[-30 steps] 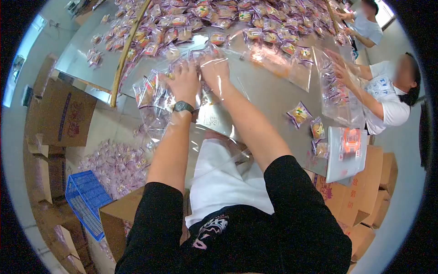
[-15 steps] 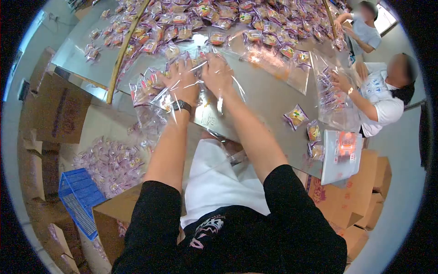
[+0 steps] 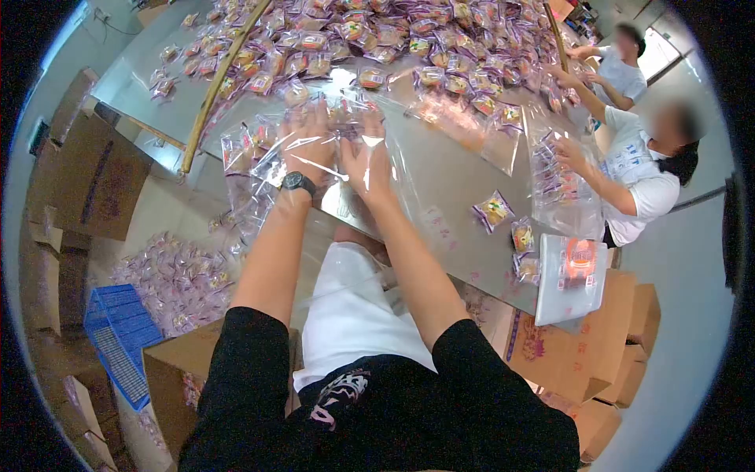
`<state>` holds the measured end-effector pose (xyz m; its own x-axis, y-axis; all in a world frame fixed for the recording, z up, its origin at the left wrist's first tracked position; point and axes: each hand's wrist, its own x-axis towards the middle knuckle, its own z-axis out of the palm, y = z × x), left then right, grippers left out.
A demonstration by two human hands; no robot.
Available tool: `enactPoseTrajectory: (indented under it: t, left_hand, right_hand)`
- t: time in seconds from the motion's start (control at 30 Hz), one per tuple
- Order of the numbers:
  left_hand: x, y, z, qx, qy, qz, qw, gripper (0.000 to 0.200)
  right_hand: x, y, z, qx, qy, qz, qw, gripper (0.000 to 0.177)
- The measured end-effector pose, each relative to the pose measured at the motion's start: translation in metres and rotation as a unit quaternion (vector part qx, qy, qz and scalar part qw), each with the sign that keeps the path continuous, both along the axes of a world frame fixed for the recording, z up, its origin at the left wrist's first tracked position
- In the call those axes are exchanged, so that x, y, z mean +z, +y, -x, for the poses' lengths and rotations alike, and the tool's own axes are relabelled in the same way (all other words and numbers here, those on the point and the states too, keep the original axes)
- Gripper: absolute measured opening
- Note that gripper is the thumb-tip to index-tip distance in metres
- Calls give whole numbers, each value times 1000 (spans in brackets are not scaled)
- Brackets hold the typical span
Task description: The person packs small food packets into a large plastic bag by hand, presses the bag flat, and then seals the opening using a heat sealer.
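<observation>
A clear plastic bag (image 3: 405,169) lies over both of my hands at the near side of the metal table. Under the film my left hand (image 3: 309,145) has its fingers stretched forward, with a watch on the wrist. Beside it my right hand (image 3: 368,161) also reaches forward, fingers extended and thumb apart. Small purple-and-clear wrapped snack packets (image 3: 346,110) sit at my fingertips, partly hidden by glare on the film. More packets (image 3: 238,149) are grouped under clear plastic to the left of my left hand.
Many wrapped packets (image 3: 377,35) are heaped at the back between wooden strips (image 3: 224,86). On the right lie a loose packet (image 3: 494,211) and a stack of printed bags (image 3: 570,279). A co-worker (image 3: 641,177) handles another bag. Cartons and a blue crate (image 3: 118,338) stand below.
The clear bag now covers more of my hands, its film reaching over the fingers and wrists. The view has shifted slightly. The nearer co-worker's one arm now stretches toward the heap.
</observation>
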<state>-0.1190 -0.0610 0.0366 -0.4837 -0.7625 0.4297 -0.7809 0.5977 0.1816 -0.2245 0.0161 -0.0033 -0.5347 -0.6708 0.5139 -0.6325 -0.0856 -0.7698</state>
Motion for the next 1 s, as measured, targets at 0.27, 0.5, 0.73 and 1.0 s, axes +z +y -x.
enactPoseTrajectory:
  t: [0.27, 0.5, 0.73, 1.0]
  left_hand:
    - [-2, 31, 0, -59, 63, 80, 993, 45]
    - [-8, 66, -36, -31, 201, 64, 977, 40]
    - [-9, 75, -47, 51, -8, 119, 991, 54]
    - [4, 37, -34, -36, -89, 53, 994, 54]
  right_hand:
    - [-12, 47, -6, 25, -164, -115, 979, 89]
    - [-28, 58, -16, -14, -125, -70, 990, 75]
    - [-11, 82, -25, -15, -107, -43, 993, 56]
    - [-3, 97, -26, -12, -132, -84, 988, 49]
